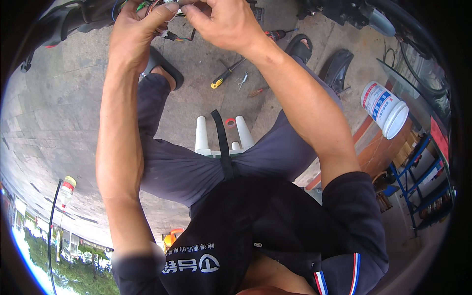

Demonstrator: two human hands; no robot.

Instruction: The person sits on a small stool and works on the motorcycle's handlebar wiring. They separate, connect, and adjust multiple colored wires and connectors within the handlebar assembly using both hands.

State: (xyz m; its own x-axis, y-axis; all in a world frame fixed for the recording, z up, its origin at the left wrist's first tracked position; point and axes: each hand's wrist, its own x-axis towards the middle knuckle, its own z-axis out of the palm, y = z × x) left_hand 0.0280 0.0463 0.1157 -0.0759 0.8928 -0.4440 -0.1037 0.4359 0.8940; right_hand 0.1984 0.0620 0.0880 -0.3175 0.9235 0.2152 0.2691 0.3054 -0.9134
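Observation:
At the upper edge, my left hand (135, 34) and my right hand (223, 22) meet thumb to thumb, both with pinched fingers. Thin coloured wires (155, 6) run by the left fingers, and that hand grips among them. What lies between the right thumb and finger is too small to make out. Below the left thumb hangs a black plug connector (170, 35) with several wires on it. The top of the picture cuts off part of both hands.
Black vehicle parts (339, 11) fill the upper edge. On the paving lie a yellow-black screwdriver (225, 75), a red-handled tool (256, 92), a red-black power tool (277, 35) and a black plastic panel (337, 69). A red tape roll (230, 123) sits between my legs; a white bucket (381, 105) stands right.

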